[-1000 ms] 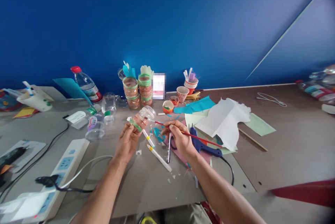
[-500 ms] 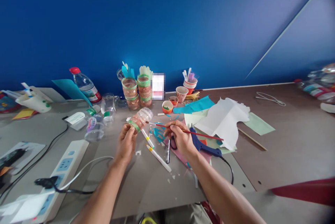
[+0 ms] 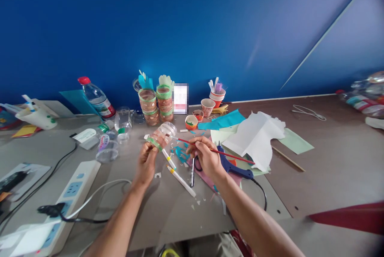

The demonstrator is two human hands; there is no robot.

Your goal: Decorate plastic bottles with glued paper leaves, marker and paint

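Observation:
My left hand is closed round the lower end of a clear plastic bottle piece, tilted up to the right. It has a green band and a reddish-brown painted section. In my right hand a thin red paintbrush is pinched, its tip at the painted side of the bottle piece. Under the hands lie white markers, a black-and-silver pen and blue paper scraps. Small paper cups of green paint and red paint stand beyond.
Two painted bottle cups stand by the blue wall. A blue glue gun with a cord lies beside my right wrist, near crumpled white paper. On the left are a power strip, clear bottle pieces and a red-capped bottle.
The brush tip has shifted slightly up along the side of the bottle piece. Both hands keep their holds, and the whole view has moved a little.

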